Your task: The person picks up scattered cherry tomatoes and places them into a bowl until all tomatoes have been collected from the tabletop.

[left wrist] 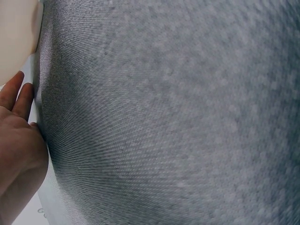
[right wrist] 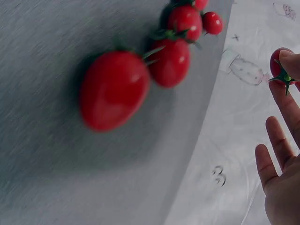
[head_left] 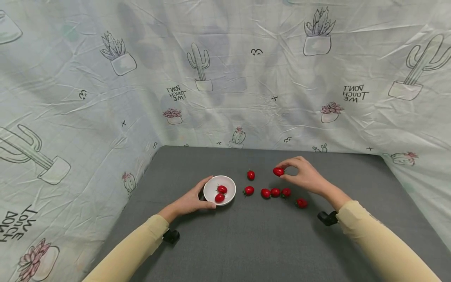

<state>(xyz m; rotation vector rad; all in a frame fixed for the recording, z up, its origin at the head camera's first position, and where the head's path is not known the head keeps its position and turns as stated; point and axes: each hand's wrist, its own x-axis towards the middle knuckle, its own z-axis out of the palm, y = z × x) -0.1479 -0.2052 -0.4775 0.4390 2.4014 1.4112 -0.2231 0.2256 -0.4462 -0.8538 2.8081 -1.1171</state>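
1. The right hand [head_left: 305,175] is pinching one cherry tomato [head_left: 278,171] between thumb and fingertip, above the grey table [head_left: 246,243] and to the right of the white bowl [head_left: 211,188]. The pinch is looking light, so the smooth tomato could be slipping out and rolling away.
2. The left hand [head_left: 192,200] is cupping the bowl's left rim, thumb and fingers curled around it. Two tomatoes in the bowl [head_left: 220,193] are sitting close to its near edge; tipping the bowl could be spilling them.
3. Six loose tomatoes [head_left: 275,192] are lying right of the bowl, three of them in a touching row. A passing sleeve or wrist could be knocking them toward the table edge.
4. The left wrist view is showing mostly blurred grey cloth, with only fingertips [left wrist: 14,93] against the bowl's wall.
5. In the right wrist view the near tomatoes are blurring, and the pinched tomato [right wrist: 280,63] is being cut off by the frame edge.
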